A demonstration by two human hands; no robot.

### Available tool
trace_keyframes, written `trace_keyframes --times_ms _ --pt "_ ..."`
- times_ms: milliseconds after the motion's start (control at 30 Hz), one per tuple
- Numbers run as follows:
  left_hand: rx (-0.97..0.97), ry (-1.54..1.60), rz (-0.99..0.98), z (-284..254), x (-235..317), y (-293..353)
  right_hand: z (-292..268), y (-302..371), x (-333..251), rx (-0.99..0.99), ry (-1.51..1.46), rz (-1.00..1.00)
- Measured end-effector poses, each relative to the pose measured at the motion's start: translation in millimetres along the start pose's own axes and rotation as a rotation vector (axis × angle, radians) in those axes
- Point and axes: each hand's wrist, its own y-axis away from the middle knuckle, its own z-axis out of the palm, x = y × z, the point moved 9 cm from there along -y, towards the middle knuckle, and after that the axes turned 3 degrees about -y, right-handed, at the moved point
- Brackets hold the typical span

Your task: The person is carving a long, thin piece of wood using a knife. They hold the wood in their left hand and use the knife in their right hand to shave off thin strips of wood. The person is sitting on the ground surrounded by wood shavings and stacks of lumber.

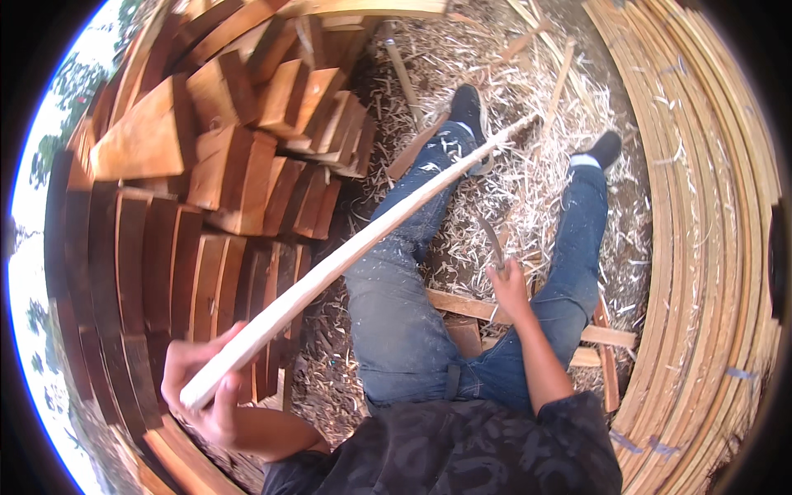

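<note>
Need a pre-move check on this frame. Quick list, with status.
1. Left hand gripping the pole at its near end: ok.
2. Right hand gripping the knife: ok, curved blade pointing away from the person's body.
3. Knife apart from the pole: ok, a gap shows between them.
4. Pole's far end supported: cannot tell, it lies over the shavings in view, contact unclear.
5. Pole off the left leg: cannot tell, it crosses over it in view.
6. Ground between the feet free of litter: not ok, shavings all over.
</note>
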Motion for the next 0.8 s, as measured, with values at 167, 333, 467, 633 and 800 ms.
trace_keyframes --times_ms 167,333,467,633,800 --pt "0.281 0.122 -0.111 -9.0 -26.0 35.2 -15.2 61.5 26.6 0.037 -0.167 0.080" --pt "0.190 0.068 -0.087 -33.1 -14.7 64.4 -30.8 67.0 -55.5 -0.067 0.000 -0.112" --pt "-0.045 0.074 0.027 -40.7 -1.0 82.5 -10.0 86.6 -123.2 -0.315 -0.306 -0.176" --pt "-0.238 -0.003 0.131 -14.1 -0.3 90.9 7.3 125.1 -195.6 -0.369 -0.121 -0.357" --pt "-0.166 0.026 0.123 -11.3 -6.0 94.8 9.1 136.8 -214.6 -0.340 0.028 -0.399"
